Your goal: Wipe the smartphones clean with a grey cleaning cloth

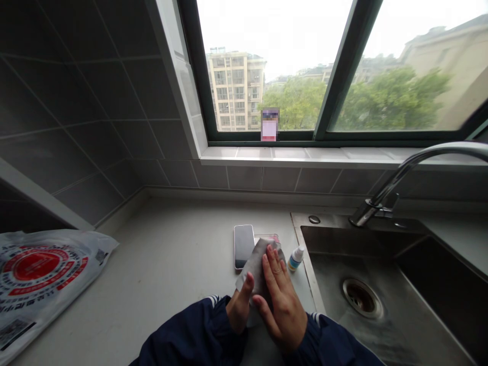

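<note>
A pale grey cloth (254, 268) lies between my two hands above the counter. My left hand (240, 307) supports it from below and from the left, thumb up along its edge; its other fingers are hidden behind the cloth. My right hand (280, 300) rests flat on the cloth, fingers stretched out and pointing away from me. Just beyond, a phone (243, 244) lies on the counter with its dark screen up. Partly covered by the cloth is a thin clear, pink-edged item (273, 237). To the right of my right hand stands a small white bottle (295, 258) with a blue-and-yellow label.
On the right, a steel sink (316, 284) with a drain and a curved chrome faucet (381, 190) borders the white counter (171, 244). A printed plastic bag (49, 274) sits at the left. Behind are a tiled wall and a window sill (290, 152).
</note>
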Demonstrator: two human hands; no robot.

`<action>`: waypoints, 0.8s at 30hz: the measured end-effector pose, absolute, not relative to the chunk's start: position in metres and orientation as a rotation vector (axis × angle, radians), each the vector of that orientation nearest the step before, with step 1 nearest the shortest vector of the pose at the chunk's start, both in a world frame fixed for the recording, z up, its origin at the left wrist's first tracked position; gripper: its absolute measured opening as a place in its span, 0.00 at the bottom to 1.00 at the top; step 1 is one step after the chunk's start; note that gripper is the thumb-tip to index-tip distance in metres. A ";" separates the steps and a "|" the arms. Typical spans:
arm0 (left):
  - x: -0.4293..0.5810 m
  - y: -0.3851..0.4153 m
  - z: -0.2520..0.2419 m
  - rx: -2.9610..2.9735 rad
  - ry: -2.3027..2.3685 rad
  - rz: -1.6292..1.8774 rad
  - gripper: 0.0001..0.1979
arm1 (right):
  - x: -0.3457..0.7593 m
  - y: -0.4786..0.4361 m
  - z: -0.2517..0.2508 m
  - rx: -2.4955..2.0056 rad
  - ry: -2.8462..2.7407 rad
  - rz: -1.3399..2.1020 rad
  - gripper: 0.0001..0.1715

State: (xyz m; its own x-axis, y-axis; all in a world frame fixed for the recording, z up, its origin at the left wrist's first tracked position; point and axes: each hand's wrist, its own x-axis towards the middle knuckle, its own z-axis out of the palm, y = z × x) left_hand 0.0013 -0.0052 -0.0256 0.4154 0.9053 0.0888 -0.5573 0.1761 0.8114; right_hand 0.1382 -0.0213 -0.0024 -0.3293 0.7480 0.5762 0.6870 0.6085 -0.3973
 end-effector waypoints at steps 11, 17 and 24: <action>0.002 -0.004 -0.030 0.841 0.467 1.103 0.28 | 0.140 -0.020 -0.005 -1.098 -2.144 0.115 0.40; 0.000 -0.011 -0.016 1.114 0.538 1.084 0.29 | 0.143 -0.016 -0.001 -1.114 -1.988 0.085 0.40; 0.000 -0.011 -0.021 1.042 0.587 1.079 0.27 | 0.140 -0.020 -0.001 -1.124 -2.020 0.098 0.40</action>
State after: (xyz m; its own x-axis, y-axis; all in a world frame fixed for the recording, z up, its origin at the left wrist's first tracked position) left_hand -0.0005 -0.0106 -0.0211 0.3951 0.9146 0.0863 -0.4242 0.0982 0.9002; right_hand 0.1395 -0.0197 -0.0009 -0.2807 0.7422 0.6085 0.6796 0.6014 -0.4200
